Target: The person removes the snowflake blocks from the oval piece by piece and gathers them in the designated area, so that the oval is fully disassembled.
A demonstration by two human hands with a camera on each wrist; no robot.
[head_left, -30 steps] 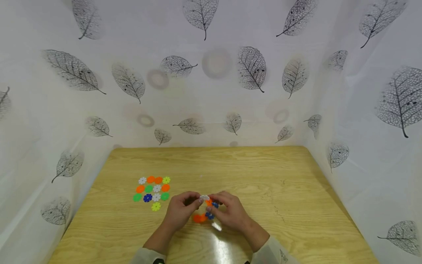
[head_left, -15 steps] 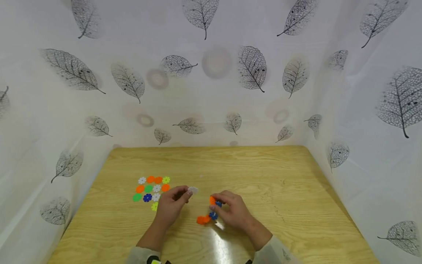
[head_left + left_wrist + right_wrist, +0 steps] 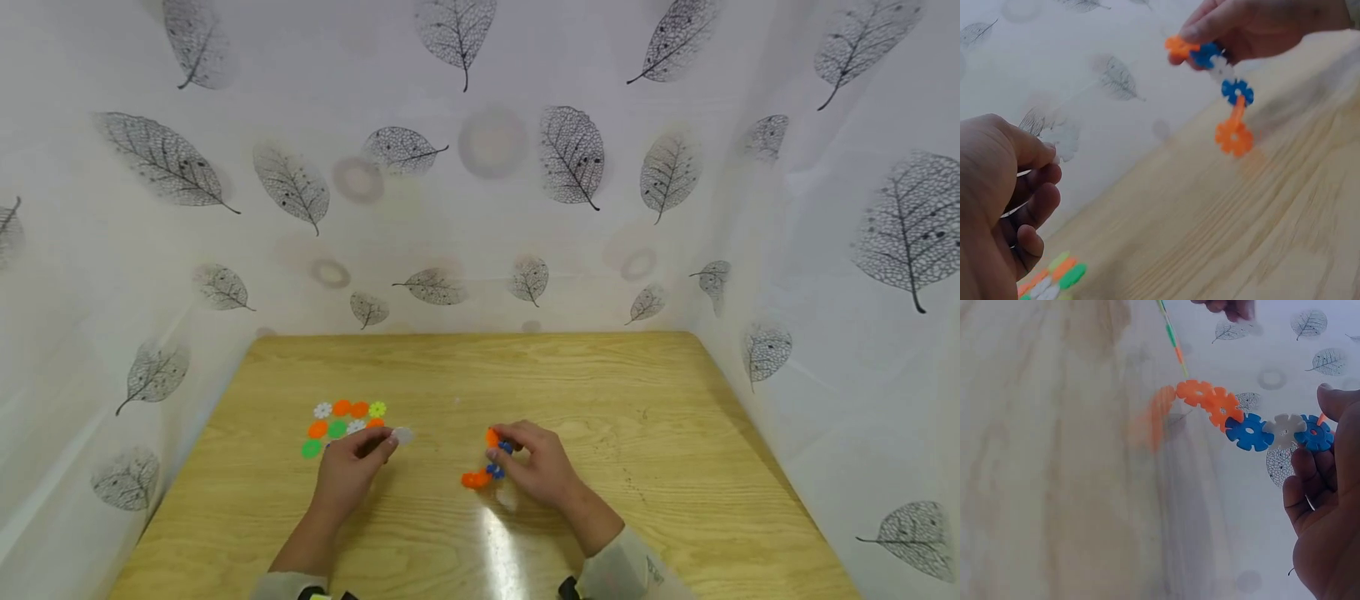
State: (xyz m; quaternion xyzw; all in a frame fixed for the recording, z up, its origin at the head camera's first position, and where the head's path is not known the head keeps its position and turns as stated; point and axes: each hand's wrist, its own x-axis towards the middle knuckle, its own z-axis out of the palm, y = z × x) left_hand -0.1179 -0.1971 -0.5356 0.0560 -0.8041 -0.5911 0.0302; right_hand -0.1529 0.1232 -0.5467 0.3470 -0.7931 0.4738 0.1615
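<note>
Right hand (image 3: pixel 538 468) is pinching the upper end of a chain of interlocking snowflake discs (image 3: pixel 1254 422), thumb and fingertips closing on the topmost blue and orange pieces. The rest of the chain (white, blue, two orange) is hanging free just above the wooden table (image 3: pixel 637 433). Gripping it by the end probably keeps the slotted joints from twisting apart. In the left wrist view the chain is dangling clear of the tabletop, lowest orange disc (image 3: pixel 1233 136) turned edge-on to the one above it, as slotted pieces sit.

Left hand (image 3: pixel 351 463) is well apart from the right, over toward the loose stock. Its fingers are curling round a single white disc (image 3: pixel 402 435), held at the fingertips and sticking out past them, flat side up. The disc looks blurred, so its notches cannot be made out.

Just beyond the left hand, a flat patch of loose discs (image 3: pixel 341 423) is lying on the table in rough rows: orange, green, white, yellow. Part of it is hidden behind the knuckles. Laid out flat, each piece is easy to pick singly.

Leaf-print white sheet (image 3: pixel 480 167) is enclosing the table on three sides.
</note>
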